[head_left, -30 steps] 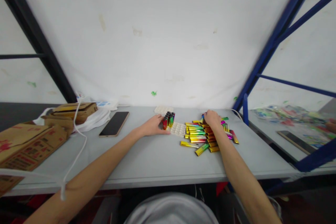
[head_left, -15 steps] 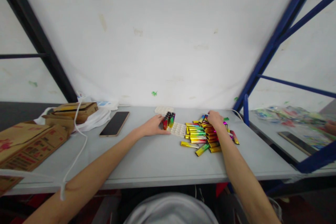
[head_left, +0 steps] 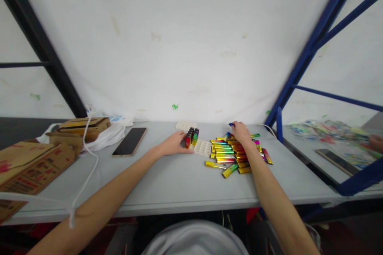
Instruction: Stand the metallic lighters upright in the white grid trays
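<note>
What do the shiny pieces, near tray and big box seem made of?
Shiny pieces: perhaps metallised plastic or foil-wrapped; mirror-like glints over gold, green and red.
Near tray: probably moulded plastic; off-white, with rows of rounded bumps or cups.
Big box: cardboard, matt; brown, printed sides.

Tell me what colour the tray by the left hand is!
The tray is pale cream (head view).

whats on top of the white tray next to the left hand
Shiny black-topped tubes stand upright at the left end of the white tray; bare cells show at its right. Whatever lies beneath the tubes is covered.
</note>
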Available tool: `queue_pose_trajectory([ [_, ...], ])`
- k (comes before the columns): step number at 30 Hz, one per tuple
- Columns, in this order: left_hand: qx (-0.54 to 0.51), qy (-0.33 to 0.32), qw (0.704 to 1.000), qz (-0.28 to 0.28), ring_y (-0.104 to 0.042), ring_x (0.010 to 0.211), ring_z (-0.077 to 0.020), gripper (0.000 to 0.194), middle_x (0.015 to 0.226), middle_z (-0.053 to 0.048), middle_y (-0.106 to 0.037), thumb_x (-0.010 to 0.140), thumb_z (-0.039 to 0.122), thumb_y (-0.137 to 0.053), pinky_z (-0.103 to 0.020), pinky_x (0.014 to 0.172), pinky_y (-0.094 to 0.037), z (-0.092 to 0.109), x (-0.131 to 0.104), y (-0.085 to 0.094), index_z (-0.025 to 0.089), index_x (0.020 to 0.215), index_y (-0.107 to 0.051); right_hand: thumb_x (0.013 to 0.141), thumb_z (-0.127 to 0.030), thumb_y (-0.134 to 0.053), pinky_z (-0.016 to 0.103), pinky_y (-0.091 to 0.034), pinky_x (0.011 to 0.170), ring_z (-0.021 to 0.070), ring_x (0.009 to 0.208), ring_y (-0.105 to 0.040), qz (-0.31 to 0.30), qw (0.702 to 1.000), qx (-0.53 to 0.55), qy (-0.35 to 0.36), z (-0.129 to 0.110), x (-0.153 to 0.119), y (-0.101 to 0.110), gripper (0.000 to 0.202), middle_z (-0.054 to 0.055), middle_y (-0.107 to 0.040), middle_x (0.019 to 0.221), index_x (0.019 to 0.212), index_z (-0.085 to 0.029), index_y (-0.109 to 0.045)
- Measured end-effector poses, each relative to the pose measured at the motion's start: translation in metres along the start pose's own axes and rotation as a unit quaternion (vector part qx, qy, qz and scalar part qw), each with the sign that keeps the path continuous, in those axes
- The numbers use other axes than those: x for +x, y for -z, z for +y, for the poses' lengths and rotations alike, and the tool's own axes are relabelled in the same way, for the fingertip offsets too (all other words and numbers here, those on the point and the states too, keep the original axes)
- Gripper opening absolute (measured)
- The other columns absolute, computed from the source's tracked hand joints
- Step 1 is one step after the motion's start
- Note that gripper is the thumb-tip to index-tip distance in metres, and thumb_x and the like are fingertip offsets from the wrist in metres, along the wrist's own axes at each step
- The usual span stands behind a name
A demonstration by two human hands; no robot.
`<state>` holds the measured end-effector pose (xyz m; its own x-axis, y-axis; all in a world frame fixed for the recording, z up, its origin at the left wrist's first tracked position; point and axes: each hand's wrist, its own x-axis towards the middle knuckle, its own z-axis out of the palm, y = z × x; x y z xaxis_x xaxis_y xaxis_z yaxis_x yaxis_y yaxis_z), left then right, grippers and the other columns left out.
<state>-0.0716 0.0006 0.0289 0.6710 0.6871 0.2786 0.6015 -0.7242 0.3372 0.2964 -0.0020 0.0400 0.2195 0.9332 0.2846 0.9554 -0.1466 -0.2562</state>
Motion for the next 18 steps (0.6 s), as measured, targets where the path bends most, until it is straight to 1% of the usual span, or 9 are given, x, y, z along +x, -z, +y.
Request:
queue_pose_trajectory([
  [2, -0.003, -0.005, 1.000, 0.006, -0.063, 0.093, -0.0296, 0.063, 0.099, -0.009, -0.064, 0.071, 0.076, -0.075, -0.038, 0.086, -0.053, 0.000, 0.000, 0.000, 0.018, 0.094, -0.065, 0.105, -0.024, -0.042, 0.034, -0.050, 0.096, 0.0252, 0.108, -0.071, 0.033, 0.994, 0.091, 0.052, -0.006, 0.001, -0.001, 0.034, 0.018, -0.074, 0.116, 0.131, -0.013, -0.062],
  [3, -0.004, -0.007, 1.000, 0.008, -0.063, 0.092, -0.0290, 0.063, 0.098, -0.008, -0.064, 0.071, 0.076, -0.076, -0.038, 0.085, -0.053, 0.000, 0.000, 0.000, 0.018, 0.094, -0.066, 0.105, -0.025, -0.042, 0.033, -0.051, 0.091, 0.0234, 0.099, -0.072, 0.040, 0.986, 0.147, 0.074, -0.010, 0.001, -0.002, 0.031, 0.015, -0.076, 0.108, 0.129, -0.013, -0.059],
  [6, -0.004, -0.007, 1.000, 0.014, -0.063, 0.092, -0.0286, 0.063, 0.097, -0.008, -0.065, 0.070, 0.076, -0.076, -0.037, 0.084, -0.053, -0.001, 0.000, 0.000, 0.019, 0.093, -0.066, 0.104, -0.039, -0.042, 0.030, -0.052, 0.073, 0.0174, 0.070, -0.068, 0.031, 0.944, 0.310, 0.106, -0.023, -0.003, -0.008, 0.026, 0.004, -0.071, 0.088, 0.119, -0.020, -0.054],
  [9, 0.001, -0.004, 1.000, 0.014, -0.063, 0.092, -0.0289, 0.063, 0.097, -0.009, -0.064, 0.070, 0.077, -0.076, -0.038, 0.085, -0.053, -0.002, 0.000, -0.001, 0.019, 0.092, -0.065, 0.098, -0.056, -0.047, 0.026, -0.044, 0.055, 0.0128, 0.053, -0.053, -0.007, 0.884, 0.458, 0.091, -0.040, -0.008, -0.015, 0.033, -0.003, -0.061, 0.079, 0.111, -0.025, -0.048],
  [11, 0.002, -0.008, 1.000, 0.014, -0.063, 0.092, -0.0287, 0.064, 0.097, -0.008, -0.064, 0.070, 0.078, -0.075, -0.038, 0.085, -0.054, -0.002, 0.000, -0.001, 0.019, 0.092, -0.065, 0.092, -0.064, -0.052, 0.023, -0.036, 0.049, 0.0112, 0.050, -0.045, -0.049, 0.846, 0.527, 0.069, -0.052, -0.012, -0.017, 0.041, -0.006, -0.055, 0.073, 0.109, -0.027, -0.047],
  [12, 0.003, -0.009, 1.000, 0.014, -0.063, 0.091, -0.0285, 0.064, 0.097, -0.008, -0.064, 0.070, 0.078, -0.075, -0.038, 0.085, -0.054, -0.001, 0.000, -0.001, 0.018, 0.092, -0.066, 0.090, -0.066, -0.054, 0.021, -0.033, 0.047, 0.0107, 0.049, -0.042, -0.068, 0.834, 0.544, 0.062, -0.057, -0.014, -0.017, 0.044, -0.007, -0.052, 0.070, 0.108, -0.027, -0.047],
  [13, 0.003, -0.010, 1.000, 0.015, -0.063, 0.091, -0.0283, 0.065, 0.097, -0.008, -0.064, 0.070, 0.078, -0.075, -0.038, 0.085, -0.054, -0.001, 0.000, -0.001, 0.018, 0.092, -0.066, 0.088, -0.067, -0.055, 0.021, -0.030, 0.046, 0.0105, 0.048, -0.039, -0.082, 0.828, 0.551, 0.059, -0.062, -0.017, -0.017, 0.045, -0.008, -0.048, 0.067, 0.106, -0.027, -0.048],
  [15, 0.002, -0.010, 1.000, 0.014, -0.063, 0.091, -0.0280, 0.065, 0.096, -0.008, -0.064, 0.070, 0.078, -0.075, -0.038, 0.085, -0.054, -0.001, -0.001, 0.000, 0.018, 0.093, -0.066, 0.088, -0.069, -0.054, 0.021, -0.027, 0.046, 0.0105, 0.047, -0.036, -0.098, 0.833, 0.539, 0.070, -0.070, -0.022, -0.016, 0.046, -0.009, -0.042, 0.062, 0.102, -0.025, -0.051],
  [18, -0.002, -0.011, 1.000, 0.014, -0.063, 0.092, -0.0286, 0.065, 0.097, -0.008, -0.066, 0.071, 0.078, -0.075, -0.038, 0.087, -0.053, 0.000, -0.001, 0.000, 0.018, 0.095, -0.068, 0.092, -0.072, -0.047, 0.023, -0.029, 0.048, 0.0119, 0.050, -0.038, -0.098, 0.866, 0.476, 0.117, -0.079, -0.030, -0.014, 0.049, -0.008, -0.041, 0.060, 0.092, -0.023, -0.055],
])
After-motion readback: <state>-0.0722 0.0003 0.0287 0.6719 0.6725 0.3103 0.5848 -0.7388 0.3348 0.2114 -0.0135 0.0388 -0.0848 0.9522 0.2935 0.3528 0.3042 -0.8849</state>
